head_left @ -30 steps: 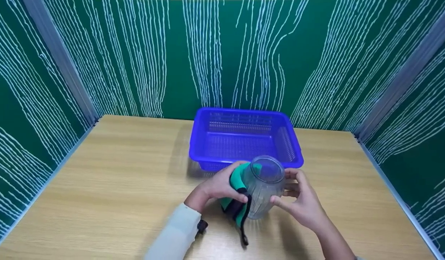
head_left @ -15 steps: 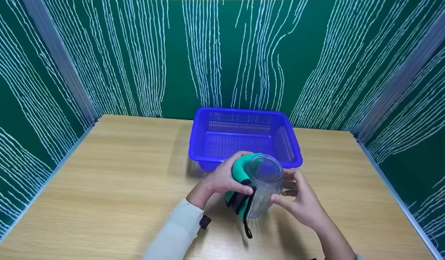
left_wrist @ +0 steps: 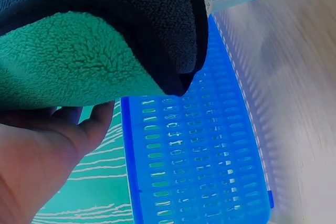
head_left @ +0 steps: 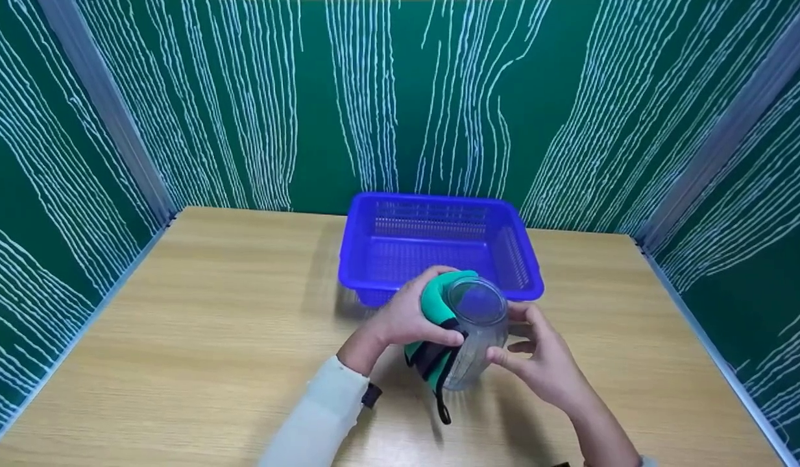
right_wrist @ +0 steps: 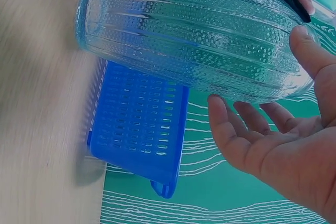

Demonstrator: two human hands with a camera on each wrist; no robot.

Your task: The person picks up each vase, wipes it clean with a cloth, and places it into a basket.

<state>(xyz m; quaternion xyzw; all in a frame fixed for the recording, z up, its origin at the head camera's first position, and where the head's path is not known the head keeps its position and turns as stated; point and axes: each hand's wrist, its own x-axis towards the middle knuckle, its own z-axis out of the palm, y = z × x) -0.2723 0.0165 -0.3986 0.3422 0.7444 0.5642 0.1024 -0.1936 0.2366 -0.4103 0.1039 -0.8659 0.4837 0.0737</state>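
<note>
A ribbed clear glass vase point(head_left: 483, 350) stands tilted slightly in front of the basket; its textured side point(right_wrist: 184, 35) fills the top of the right wrist view. My right hand point(head_left: 545, 366) holds it from the right, thumb on the near side and fingers on the far side. In my left hand point(head_left: 406, 318) is a plush cleaning cloth point(head_left: 437, 303), green on one face and dark grey on the other, with black edging. The hand grips the cloth against the vase's left side near the rim. A black hanging loop dangles below. The cloth hides part of the vase.
Behind the vase sits a blue slotted plastic basket point(head_left: 432, 259), close to the far edge of the wooden table point(head_left: 231, 324). Green walls point(head_left: 244, 97) with white wavy lines enclose the table. A small black object point(head_left: 372, 395) shows beside the left sleeve.
My left hand and the cloth have shifted up and to the right, wrapping further along the vase's rim. The loop hangs higher. My right hand and the vase have barely moved.
</note>
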